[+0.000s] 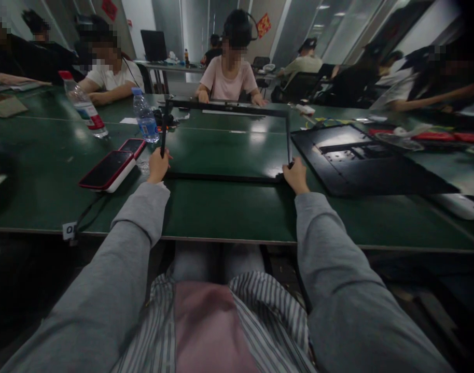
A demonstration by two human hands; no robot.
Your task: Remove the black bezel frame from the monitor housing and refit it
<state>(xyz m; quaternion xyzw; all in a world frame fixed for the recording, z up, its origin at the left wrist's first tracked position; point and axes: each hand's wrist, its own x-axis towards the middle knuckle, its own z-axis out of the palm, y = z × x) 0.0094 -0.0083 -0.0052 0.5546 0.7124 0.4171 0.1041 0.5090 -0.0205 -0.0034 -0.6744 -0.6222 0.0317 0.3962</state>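
While the left hand [158, 167] grips one side bar of a thin black frame [223, 177], the right hand [297, 175] clasps the opposite bar near its lower corner. Most of the fingers pass out of sight around the bars, so I can't count them. The frame is straight ahead of the person, over the green table [229, 211]; whether its lower bar touches the tabletop, I can't tell. Its left bar partly hides some dark clutter [167, 120], too jumbled to name. A blue-capped bottle [147, 122] stands just beyond the left hand, near a red-edged device [107, 170] that partly covers another like it. To the right lies a broad black panel [385, 173]; the silvery object [460, 206] poking out by it is mostly covered, and blurred.
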